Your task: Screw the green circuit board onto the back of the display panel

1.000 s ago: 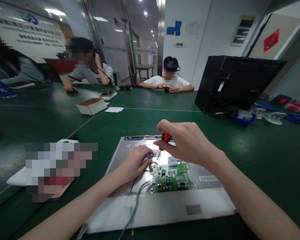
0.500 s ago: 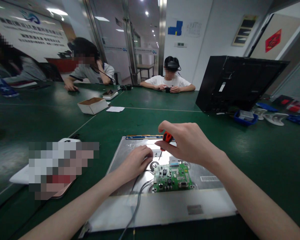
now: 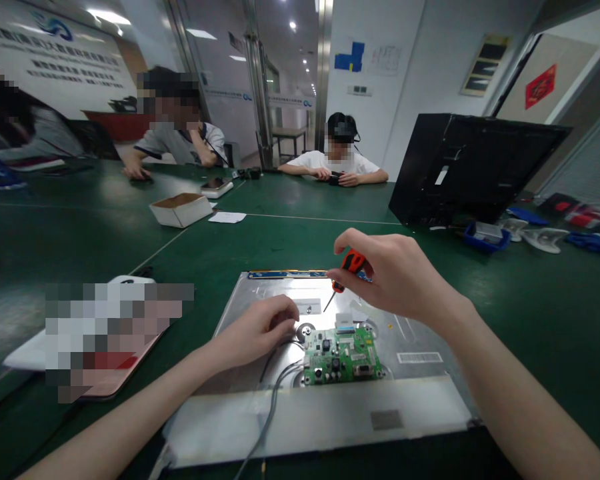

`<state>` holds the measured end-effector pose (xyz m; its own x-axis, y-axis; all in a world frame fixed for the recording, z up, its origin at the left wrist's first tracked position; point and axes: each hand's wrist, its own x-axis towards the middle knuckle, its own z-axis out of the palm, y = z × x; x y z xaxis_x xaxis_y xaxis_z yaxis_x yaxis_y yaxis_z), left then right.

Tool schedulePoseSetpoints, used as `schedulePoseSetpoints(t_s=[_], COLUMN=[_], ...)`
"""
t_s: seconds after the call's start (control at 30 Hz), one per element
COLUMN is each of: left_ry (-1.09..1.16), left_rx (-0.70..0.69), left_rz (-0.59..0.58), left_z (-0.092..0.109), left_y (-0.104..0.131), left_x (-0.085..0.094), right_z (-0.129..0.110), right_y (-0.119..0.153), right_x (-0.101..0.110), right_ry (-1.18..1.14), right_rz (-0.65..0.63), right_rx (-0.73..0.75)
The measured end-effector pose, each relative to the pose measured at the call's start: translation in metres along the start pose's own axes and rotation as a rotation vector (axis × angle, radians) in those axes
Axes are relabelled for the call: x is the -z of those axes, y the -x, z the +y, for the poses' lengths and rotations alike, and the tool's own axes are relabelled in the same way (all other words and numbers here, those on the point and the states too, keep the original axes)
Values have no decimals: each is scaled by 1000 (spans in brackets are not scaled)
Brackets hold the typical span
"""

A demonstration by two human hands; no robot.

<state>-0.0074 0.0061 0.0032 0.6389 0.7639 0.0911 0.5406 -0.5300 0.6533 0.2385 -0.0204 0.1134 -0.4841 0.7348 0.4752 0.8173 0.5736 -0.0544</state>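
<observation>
Right hand [image 3: 395, 270]: fingers closed on screwdriver [image 3: 353, 261], tip over panel [image 3: 417, 339] beyond board [image 3: 343, 353]; contact unclear. Left hand [image 3: 260, 323]: fingers loosely curled, grip unclear. Cables [image 3: 274, 400] cross panel's near edge. Table [image 3: 290, 243] beyond: box [image 3: 185, 215] left, monitor [image 3: 470, 167] right.

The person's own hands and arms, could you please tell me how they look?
The left hand and right hand are bare: no gloves, rings or wrist straps show. The left forearm and right forearm are uncovered too, with no sleeves, cables or markings in view.
</observation>
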Motion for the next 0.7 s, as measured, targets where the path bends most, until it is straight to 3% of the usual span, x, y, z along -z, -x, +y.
schedulePoseSetpoints(t_s=[0.33, 0.7], left_ry=[314, 119], left_rx=[34, -132], left_rz=[-281, -326], left_z=[16, 27], left_y=[9, 8], left_x=[1, 0], right_z=[-1, -4], right_y=[2, 2], right_x=[4, 5], right_ry=[-41, -67], right_rz=[10, -31], right_rx=[76, 114])
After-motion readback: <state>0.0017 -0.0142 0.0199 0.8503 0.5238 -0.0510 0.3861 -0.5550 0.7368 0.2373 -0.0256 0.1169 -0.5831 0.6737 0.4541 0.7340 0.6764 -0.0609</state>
